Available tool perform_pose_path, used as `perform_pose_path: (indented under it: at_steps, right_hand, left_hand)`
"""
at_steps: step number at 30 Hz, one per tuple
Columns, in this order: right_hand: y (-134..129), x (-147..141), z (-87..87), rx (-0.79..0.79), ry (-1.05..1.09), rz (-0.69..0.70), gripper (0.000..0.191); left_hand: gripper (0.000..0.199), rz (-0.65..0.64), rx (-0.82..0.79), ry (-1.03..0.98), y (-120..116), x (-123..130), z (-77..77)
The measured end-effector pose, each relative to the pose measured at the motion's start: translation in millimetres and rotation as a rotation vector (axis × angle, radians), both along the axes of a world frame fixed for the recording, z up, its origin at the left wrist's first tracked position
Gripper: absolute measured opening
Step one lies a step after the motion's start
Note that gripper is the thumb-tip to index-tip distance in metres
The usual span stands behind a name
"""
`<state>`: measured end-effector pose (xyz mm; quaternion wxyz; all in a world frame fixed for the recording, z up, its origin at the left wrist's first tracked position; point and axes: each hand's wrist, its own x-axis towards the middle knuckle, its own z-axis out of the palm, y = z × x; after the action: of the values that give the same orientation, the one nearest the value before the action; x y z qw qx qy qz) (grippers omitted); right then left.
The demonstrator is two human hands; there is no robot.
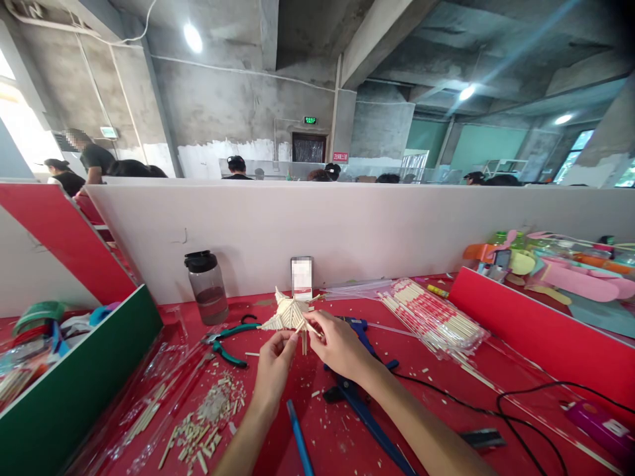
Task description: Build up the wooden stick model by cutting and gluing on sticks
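A pale star-shaped model (288, 313) built of thin wooden sticks is held above the red table. My left hand (278, 357) pinches its lower edge from the left. My right hand (337, 340) closes on its right side, fingers near a short stick. A phone (302, 277) stands upright just behind the star. To the left lie pliers with green handles (231, 354). A blue glue gun (364, 334) is partly hidden under my right forearm, and a blue pen (299, 436) lies between my arms.
A dark-lidded bottle (207, 289) stands at the back left. Cut stick pieces (198, 436) litter the front left. Packs of sticks (431, 317) lie at the right, near a black cable (446, 398). Green (89, 370) and red (546, 330) dividers flank the table. People sit beyond the white partition (347, 231).
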<state>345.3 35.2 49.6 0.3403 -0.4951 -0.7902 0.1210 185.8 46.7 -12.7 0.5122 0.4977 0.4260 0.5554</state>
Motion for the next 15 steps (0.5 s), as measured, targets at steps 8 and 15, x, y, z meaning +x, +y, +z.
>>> perform_pose_path:
  at_steps: [8,15]
  right_hand:
    - [-1,3,2.3,-0.031,0.003,0.024,0.037]
    - [-3,23,21.0,-0.109,-0.081,0.066,0.052]
  left_hand:
    - [0.050,0.010,-0.031,-0.006,-4,0,6.7]
    - [0.049,0.008,-0.032,0.009,-5,0,7.6]
